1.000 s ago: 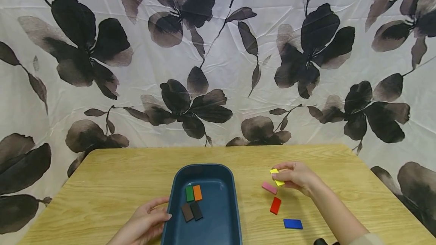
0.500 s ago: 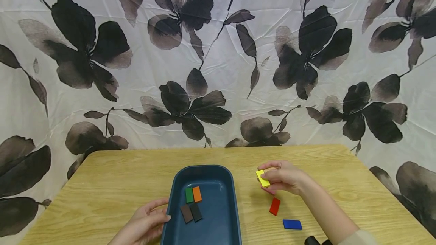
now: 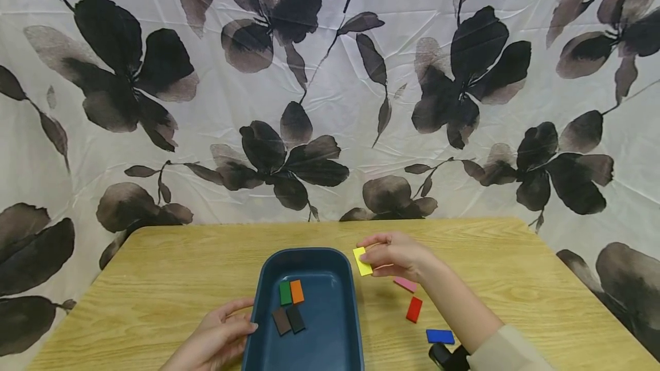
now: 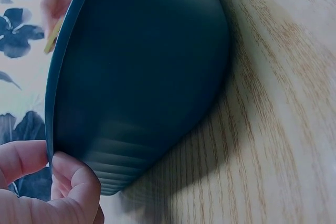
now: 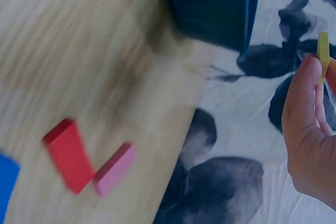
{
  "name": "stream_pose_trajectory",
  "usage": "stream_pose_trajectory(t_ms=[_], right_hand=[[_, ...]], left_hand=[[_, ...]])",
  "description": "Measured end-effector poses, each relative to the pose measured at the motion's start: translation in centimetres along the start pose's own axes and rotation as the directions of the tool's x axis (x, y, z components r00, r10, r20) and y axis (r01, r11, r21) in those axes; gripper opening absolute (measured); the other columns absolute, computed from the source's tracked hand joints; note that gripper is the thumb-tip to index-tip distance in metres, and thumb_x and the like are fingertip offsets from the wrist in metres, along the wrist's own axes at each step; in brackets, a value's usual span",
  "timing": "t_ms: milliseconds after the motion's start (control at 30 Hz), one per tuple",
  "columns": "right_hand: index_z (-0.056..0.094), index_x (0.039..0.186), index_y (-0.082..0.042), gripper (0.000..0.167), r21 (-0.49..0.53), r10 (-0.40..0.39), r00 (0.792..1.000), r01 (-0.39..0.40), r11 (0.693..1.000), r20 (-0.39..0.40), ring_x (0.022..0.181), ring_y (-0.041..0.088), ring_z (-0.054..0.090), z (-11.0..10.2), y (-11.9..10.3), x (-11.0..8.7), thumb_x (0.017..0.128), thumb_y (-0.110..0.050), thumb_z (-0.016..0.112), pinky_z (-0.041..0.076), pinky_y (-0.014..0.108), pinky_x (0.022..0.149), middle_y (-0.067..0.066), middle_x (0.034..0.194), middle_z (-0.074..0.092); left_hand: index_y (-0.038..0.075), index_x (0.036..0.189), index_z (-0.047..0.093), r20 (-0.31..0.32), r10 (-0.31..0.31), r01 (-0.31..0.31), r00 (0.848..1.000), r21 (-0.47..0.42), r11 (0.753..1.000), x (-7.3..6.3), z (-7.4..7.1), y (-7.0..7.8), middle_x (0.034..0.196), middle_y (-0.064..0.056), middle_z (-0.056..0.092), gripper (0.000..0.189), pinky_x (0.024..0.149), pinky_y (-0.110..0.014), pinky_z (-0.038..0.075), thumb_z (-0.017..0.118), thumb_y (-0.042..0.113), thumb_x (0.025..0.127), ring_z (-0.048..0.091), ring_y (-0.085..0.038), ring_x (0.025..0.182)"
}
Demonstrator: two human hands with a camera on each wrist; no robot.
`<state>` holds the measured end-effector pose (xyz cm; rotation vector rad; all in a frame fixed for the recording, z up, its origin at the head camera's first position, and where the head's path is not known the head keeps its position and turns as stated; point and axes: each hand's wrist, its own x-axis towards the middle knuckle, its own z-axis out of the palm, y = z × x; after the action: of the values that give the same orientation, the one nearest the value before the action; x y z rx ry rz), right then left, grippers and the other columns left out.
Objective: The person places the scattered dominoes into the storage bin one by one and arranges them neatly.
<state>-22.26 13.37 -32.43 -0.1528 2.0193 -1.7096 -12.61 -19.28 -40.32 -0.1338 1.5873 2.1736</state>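
Observation:
My left hand grips the left rim of a dark blue tray, thumb on one side and fingers on the other, as the left wrist view also shows. Inside the tray lie a green block, an orange block, a brown block and a black block, flat and close together. Between thumb and fingers my right hand pinches a yellow block, held up just beyond the tray's right rim. In the right wrist view the yellow block appears edge-on.
Right of the tray, a pink block, a red block and a blue block lie on the wooden table. A black object shows under the right sleeve. Behind the table hangs a floral cloth.
My right hand has carried the yellow block leftward from above the pink block to the tray's right rim. The left hand and tray have stayed in place.

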Motion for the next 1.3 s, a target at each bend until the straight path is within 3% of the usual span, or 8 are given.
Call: stream_pose_trajectory(t_ms=[433,667,967,1300], right_hand=[[0.061,0.112,0.004,0.033,0.013,-0.015,1.0,0.015,1.0,-0.005,0.067,0.016,0.061,5.7,-2.8,3.7,0.08,0.0,0.068,0.053,0.024,0.059,0.012,0.09,0.062],[0.063,0.109,0.003,0.031,0.076,0.041,0.997,-0.036,0.996,-0.06,0.064,0.015,0.058,7.5,-1.8,5.3,0.078,0.003,0.069,0.052,0.021,0.054,0.009,0.084,0.061],[0.061,0.115,0.004,0.036,0.139,0.064,0.996,-0.055,0.989,-0.061,0.065,0.013,0.058,9.1,-1.5,6.1,0.08,0.003,0.068,0.051,0.02,0.054,0.008,0.085,0.062],[0.066,0.109,-0.001,0.029,0.193,0.111,0.993,-0.099,0.976,-0.051,0.063,0.014,0.059,11.2,-0.1,6.4,0.08,0.0,0.068,0.052,0.021,0.055,0.008,0.081,0.063]], left_hand=[[-0.013,0.14,0.013,-0.003,0.004,-0.004,1.0,0.027,1.0,-0.1,-0.3,0.1,0.103,-0.009,0.059,0.069,0.075,-0.028,0.051,0.055,-0.007,0.085,0.061,-0.016,0.087],[-0.014,0.14,0.012,0.028,0.008,-0.008,1.0,0.01,1.0,0.0,-0.1,-0.1,0.104,-0.009,0.06,0.068,0.075,-0.028,0.052,0.053,-0.007,0.087,0.061,-0.016,0.086],[-0.013,0.141,0.012,0.01,0.012,-0.012,1.0,0.0,1.0,0.0,0.0,-0.1,0.102,-0.01,0.059,0.07,0.074,-0.027,0.052,0.054,-0.008,0.085,0.062,-0.016,0.084],[-0.013,0.141,0.013,-0.01,-0.012,0.012,1.0,0.027,1.0,0.0,0.0,0.0,0.104,-0.009,0.058,0.069,0.072,-0.026,0.051,0.054,-0.005,0.086,0.061,-0.015,0.083]])
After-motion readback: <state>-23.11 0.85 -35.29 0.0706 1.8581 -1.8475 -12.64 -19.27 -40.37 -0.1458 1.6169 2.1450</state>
